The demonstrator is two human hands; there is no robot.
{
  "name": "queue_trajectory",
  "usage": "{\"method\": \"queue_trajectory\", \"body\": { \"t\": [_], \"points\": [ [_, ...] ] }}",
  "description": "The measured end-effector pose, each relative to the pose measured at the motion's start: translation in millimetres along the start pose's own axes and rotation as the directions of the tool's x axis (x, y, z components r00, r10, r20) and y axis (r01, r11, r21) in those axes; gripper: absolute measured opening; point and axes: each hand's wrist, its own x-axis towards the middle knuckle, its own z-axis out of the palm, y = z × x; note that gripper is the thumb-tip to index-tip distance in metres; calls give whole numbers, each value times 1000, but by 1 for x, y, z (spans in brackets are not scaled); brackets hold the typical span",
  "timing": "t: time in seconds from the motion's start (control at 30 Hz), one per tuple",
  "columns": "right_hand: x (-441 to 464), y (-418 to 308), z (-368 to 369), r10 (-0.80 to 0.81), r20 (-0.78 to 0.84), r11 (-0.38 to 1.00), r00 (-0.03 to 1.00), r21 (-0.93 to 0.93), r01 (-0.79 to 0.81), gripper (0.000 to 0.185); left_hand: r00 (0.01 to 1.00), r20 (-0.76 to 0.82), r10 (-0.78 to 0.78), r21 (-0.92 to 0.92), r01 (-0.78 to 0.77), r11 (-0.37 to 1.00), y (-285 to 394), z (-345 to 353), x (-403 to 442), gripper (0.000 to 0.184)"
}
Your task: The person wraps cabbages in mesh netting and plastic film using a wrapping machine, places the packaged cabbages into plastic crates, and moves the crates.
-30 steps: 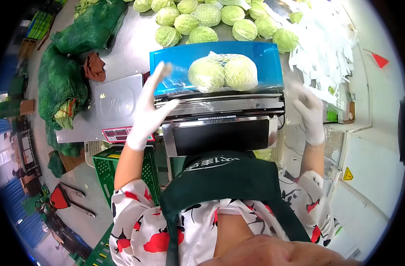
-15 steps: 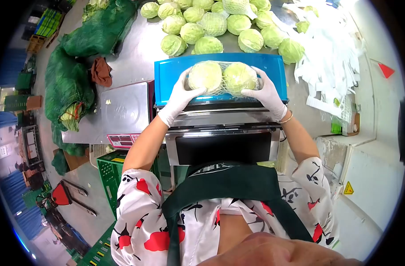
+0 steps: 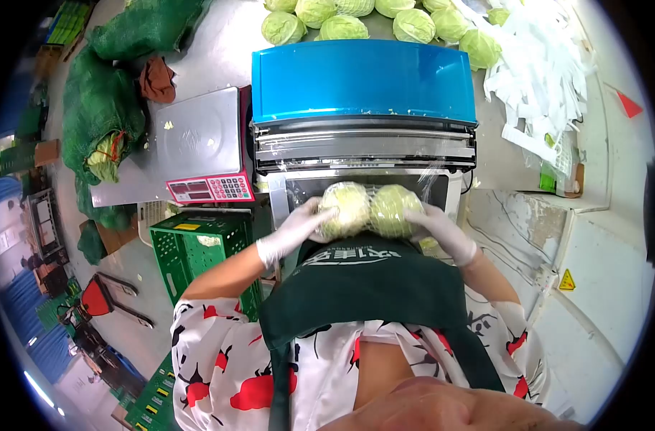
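Observation:
Two pale green cabbages, one on the left (image 3: 345,210) and one on the right (image 3: 395,210), sit side by side in white netting, with shiny clear film over them. My gloved left hand (image 3: 297,228) is closed around the left end of the pair. On the right end, my gloved right hand (image 3: 443,230) grips the other cabbage. Both cabbages are over the front plate of a blue-topped machine (image 3: 363,79), close to my dark green apron (image 3: 363,287). A crinkled piece of clear film (image 3: 433,183) shows above the right cabbage.
Several cabbages (image 3: 413,26) lie beyond the machine. White net sleeves (image 3: 535,79) are heaped at the right. On the left are a weighing scale (image 3: 205,136), a brown cloth (image 3: 157,79), green mesh sacks (image 3: 101,108) and a green crate (image 3: 173,248).
Both hands have drawn the netted cabbages from the blue top towards my body, down over the front plate. Clear film now shows around them. My view has tilted slightly downward.

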Motion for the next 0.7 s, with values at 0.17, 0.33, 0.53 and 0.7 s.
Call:
{"method": "queue_trajectory", "body": {
  "t": [0.17,0.33,0.53,0.7],
  "points": [
    [26,0,-22,126,214,913,969,356,-197,64,990,91,-112,-67,118,991,-6,-21,33,77],
    [9,53,-25,-230,88,931,969,310,193,43,972,-112,206,-23,-210,978,-45,-15,-1,78],
    [22,84,-8,-727,-355,659,588,-601,452,18,577,-27,816,929,-287,234,-53,-23,-12,56],
    [18,37,-25,-99,-525,963,845,162,213,28,798,-386,462,289,-372,882,11,-19,-39,33]
  ]
}}
